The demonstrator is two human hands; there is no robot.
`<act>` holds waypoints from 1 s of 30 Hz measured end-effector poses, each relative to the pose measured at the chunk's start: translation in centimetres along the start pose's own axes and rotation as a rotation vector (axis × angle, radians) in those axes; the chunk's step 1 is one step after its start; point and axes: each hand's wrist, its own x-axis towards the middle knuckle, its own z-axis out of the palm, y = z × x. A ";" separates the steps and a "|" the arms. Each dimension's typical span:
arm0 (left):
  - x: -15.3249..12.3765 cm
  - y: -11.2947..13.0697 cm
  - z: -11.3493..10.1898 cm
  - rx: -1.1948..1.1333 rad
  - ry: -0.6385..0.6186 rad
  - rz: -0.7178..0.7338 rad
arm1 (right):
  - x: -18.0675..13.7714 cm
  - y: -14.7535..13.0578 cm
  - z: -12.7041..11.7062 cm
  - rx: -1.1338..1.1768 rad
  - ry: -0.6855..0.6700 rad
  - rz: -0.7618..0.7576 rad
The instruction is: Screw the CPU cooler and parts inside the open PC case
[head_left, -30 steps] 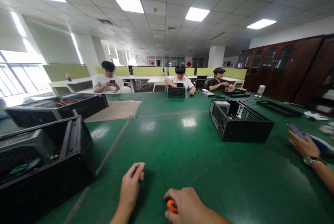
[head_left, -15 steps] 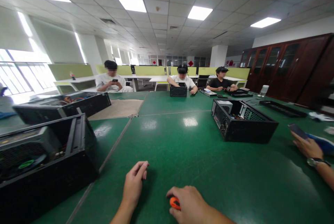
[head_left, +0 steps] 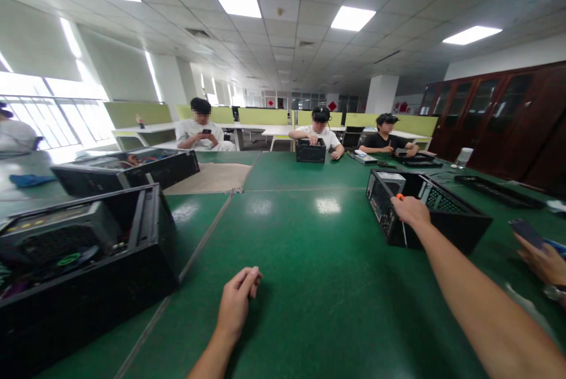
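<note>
At the open case (head_left: 464,227), our right hand (head_left: 412,211) clasps an orange object (head_left: 400,197) (slackness could drop it inside); leftward, our left hand (head_left: 240,297) curls, contents unclear.

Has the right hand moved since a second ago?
Yes: the right hand has gone forward and rightward, from well short of the open black computer case to right up at it.

Right hand (head_left: 411,211) covered most of orange object (head_left: 400,197), shape unclear; right wrist hid part of open case (head_left: 462,231); nearest case (head_left: 97,302) ran off left edge; co-worker's watch (head_left: 554,292) was cut by right edge.
</note>
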 end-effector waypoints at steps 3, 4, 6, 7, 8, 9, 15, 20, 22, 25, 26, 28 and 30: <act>0.1 -0.2 0.1 -0.004 -0.004 0.023 | -4.3 -0.8 1.2 -0.035 0.001 -0.071; 0.1 -0.2 0.2 -0.003 0.001 0.037 | -6.5 -1.0 1.4 -0.042 0.004 -0.109; 0.1 0.1 0.5 -0.003 0.028 0.062 | -11.5 -1.0 1.6 -0.051 0.004 -0.192; -0.1 0.4 0.8 -0.008 0.050 0.072 | -14.3 -0.7 1.5 -0.046 0.000 -0.245; -0.2 1.0 1.0 -0.018 0.077 0.084 | -17.1 -0.3 1.3 -0.024 -0.003 -0.313; -0.4 1.8 1.1 -0.030 0.104 0.105 | -19.8 0.3 1.0 0.015 -0.011 -0.398; -2.0 9.6 -2.5 0.097 0.040 0.455 | -28.8 7.9 -3.4 0.393 -0.363 -0.932; -1.8 14.0 -6.0 0.105 -0.325 0.508 | -27.2 11.2 -7.7 0.962 -0.418 -0.818; -1.7 14.0 -5.6 0.085 -0.473 0.433 | -26.5 9.7 -8.9 1.169 -0.237 -0.696; -2.0 12.5 -4.2 -0.011 -0.655 0.431 | -26.0 5.6 -9.8 1.168 -0.202 -0.660; -2.2 11.9 -3.7 -0.091 -0.658 0.466 | -25.8 4.2 -9.8 1.103 -0.238 -0.681; -2.6 10.8 -3.2 -0.247 -0.616 0.523 | -25.5 1.8 -9.5 0.934 -0.271 -0.753; -3.0 10.1 -2.9 -0.327 -0.579 0.537 | -24.9 0.0 -8.7 0.773 -0.280 -0.834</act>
